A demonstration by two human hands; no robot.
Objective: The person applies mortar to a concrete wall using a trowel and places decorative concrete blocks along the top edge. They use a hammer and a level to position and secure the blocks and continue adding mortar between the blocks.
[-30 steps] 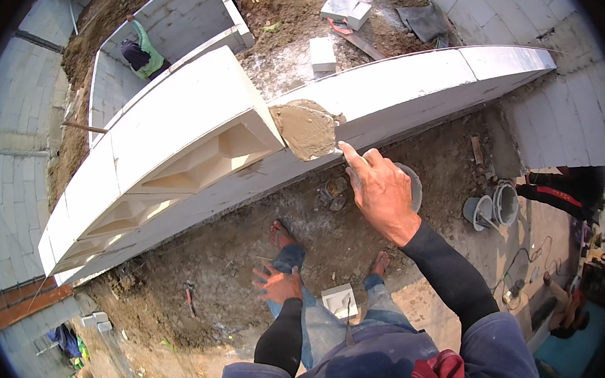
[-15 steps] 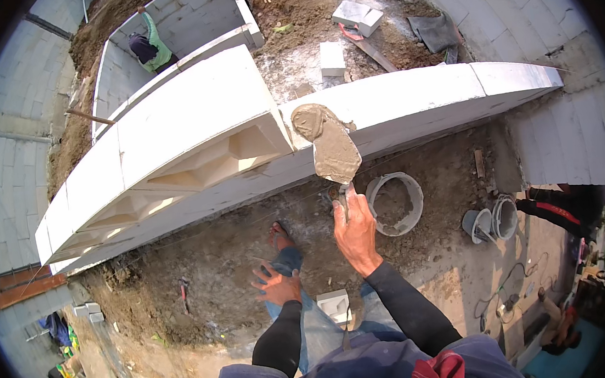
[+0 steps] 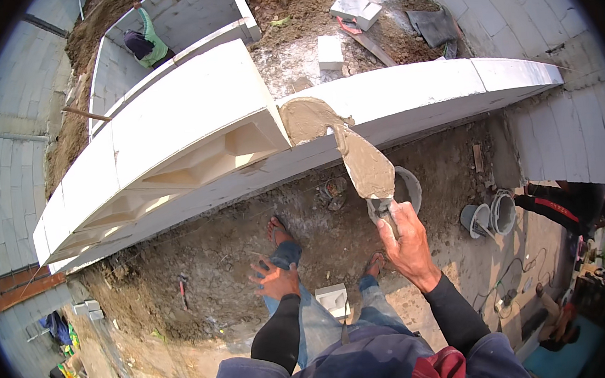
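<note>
My right hand [image 3: 408,246] grips the handle of a trowel [image 3: 368,166], its blade smeared with wet grey mortar. The blade's tip points up and left toward a patch of mortar [image 3: 306,120] spread on top of the low white block wall [image 3: 415,84]. That patch lies against the end of the taller blocks [image 3: 189,102], whose near faces have hollow recesses. My left hand [image 3: 276,278] has its fingers spread beside my left knee and holds nothing. Partly behind the trowel and my right hand stands a round bucket [image 3: 409,191].
Beyond the wall, a person [image 3: 149,48] in green stands inside a block enclosure. Loose white blocks [image 3: 330,52] and a saw [image 3: 369,44] lie on the dirt there. Two buckets [image 3: 503,214] stand at the right. A red-handled tool [image 3: 183,292] lies on the ground at left.
The trowel has moved right and toward me, off the wall top. Mortar that was under its tip now lies spread wider on the wall. My left hand has barely moved.
</note>
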